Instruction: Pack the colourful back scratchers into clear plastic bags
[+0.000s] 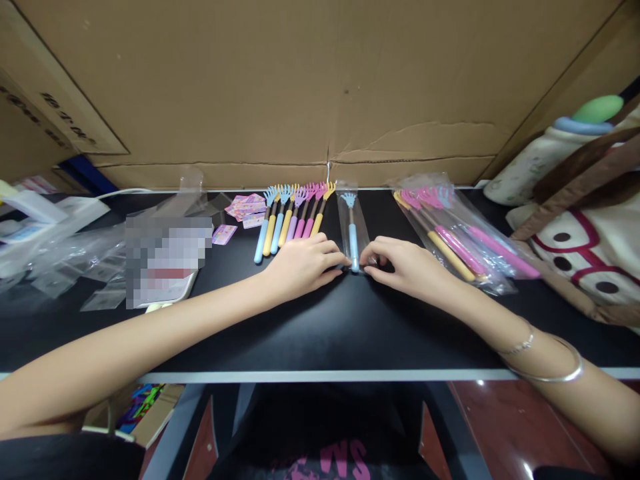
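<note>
A light-blue back scratcher [353, 241] lies claw end away from me inside a clear plastic bag [343, 217]. At the bag's near end, my left hand [313, 263] pinches the left corner between thumb and fingers. My right hand [397, 263] has thumb and fingertips closed on the right corner, beside the handle's end. Just left of the bag rests a row of unbagged back scratchers [295, 217] in blue, yellow, purple and pink. Over on the right, several bagged back scratchers [455, 243] lie in a pile.
Small printed cards [247, 208] lie behind the row's left end. Farther left are a pixelated phone [173, 267], loose clear bags [65, 260] and a white power strip [80, 217]. A white bottle [530, 160] and a plush bag [595, 240] stand right. Cardboard [300, 87] walls the back.
</note>
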The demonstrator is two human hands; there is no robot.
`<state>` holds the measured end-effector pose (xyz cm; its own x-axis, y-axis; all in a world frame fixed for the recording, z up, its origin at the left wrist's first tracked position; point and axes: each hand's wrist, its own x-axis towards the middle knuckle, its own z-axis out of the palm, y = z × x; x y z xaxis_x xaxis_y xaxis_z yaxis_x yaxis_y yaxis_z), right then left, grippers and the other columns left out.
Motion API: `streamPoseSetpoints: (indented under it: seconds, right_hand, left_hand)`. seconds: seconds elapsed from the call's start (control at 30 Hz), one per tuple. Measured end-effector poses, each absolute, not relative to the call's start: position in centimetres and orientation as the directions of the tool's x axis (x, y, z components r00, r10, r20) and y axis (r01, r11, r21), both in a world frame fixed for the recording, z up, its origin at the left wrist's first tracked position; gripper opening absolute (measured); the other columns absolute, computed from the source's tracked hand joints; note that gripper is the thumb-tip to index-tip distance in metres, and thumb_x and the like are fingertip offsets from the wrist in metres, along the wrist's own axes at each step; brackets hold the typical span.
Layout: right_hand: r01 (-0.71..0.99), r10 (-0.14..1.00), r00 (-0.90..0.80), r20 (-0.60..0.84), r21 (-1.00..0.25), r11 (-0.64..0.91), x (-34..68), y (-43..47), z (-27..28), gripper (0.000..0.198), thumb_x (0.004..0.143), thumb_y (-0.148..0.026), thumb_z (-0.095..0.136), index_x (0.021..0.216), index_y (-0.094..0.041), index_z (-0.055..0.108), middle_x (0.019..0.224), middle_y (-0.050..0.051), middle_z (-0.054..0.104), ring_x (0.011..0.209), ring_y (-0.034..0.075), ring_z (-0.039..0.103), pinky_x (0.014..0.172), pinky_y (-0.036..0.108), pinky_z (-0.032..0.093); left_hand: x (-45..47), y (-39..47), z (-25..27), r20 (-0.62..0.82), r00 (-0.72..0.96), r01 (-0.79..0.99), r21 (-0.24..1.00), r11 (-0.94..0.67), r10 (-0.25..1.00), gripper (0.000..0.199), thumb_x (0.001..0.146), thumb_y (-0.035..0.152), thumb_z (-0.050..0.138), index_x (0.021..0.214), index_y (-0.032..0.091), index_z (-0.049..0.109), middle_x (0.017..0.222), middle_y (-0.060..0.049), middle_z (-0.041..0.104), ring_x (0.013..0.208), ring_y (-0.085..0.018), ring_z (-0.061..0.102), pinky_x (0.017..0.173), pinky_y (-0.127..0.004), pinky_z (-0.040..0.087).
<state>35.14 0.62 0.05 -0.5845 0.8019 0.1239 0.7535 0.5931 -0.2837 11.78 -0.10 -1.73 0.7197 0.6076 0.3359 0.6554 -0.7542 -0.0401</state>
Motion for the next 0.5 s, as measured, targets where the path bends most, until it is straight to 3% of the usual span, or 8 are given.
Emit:
streamPoseSetpoints:
  seconds: [0.2, 0.37, 0.5]
  right_hand:
    - [0.679, 0.724, -0.687, 0.066, -0.297, 0.671, 36.5, 0.9, 1.0, 0.025, 0.094, -0.034, 0.05, 0.107, -0.023, 0.069, 0.11, 0.007, 0.066, 0.098, 0.022, 0.065, 0.084, 0.035, 0.049]
    - [0.595, 0.626, -0.779, 0.037, -0.271, 0.757, 37.5, 1.2, 1.5, 0.034, 0.096, -0.037, 0.047, 0.117, -0.023, 0.07, 0.124, 0.01, 0.066, 0.113, 0.028, 0.059, 0.096, 0.045, 0.048]
    - [0.587, 0.612, -0.791, 0.001, -0.285, 0.758, 37.8, 1.1, 1.8, 0.037, 0.095, -0.037, 0.05, 0.124, -0.022, 0.068, 0.127, 0.01, 0.067, 0.117, 0.028, 0.058, 0.099, 0.046, 0.048]
  left_hand:
    - [11.7, -0.1, -1.9, 0.334, 0.805, 0.567, -0.187, -0.803, 0.491, 0.023, 0.1, 0.026, 0.05, 0.11, 0.018, 0.069, 0.112, -0.004, 0.07, 0.1, -0.019, 0.06, 0.077, -0.03, 0.047]
    - [11.8, 0.3, -1.9, 0.29, 0.857, 0.499, -0.256, -0.828, 0.427, 0.028, 0.101, 0.02, 0.044, 0.116, 0.013, 0.066, 0.117, -0.007, 0.07, 0.11, -0.021, 0.059, 0.087, -0.033, 0.047]
    - [11.8, 0.6, -1.9, 0.289, 0.868, 0.477, -0.26, -0.839, 0.404, 0.028, 0.099, 0.017, 0.043, 0.114, 0.012, 0.065, 0.119, -0.007, 0.07, 0.113, -0.023, 0.058, 0.093, -0.034, 0.045]
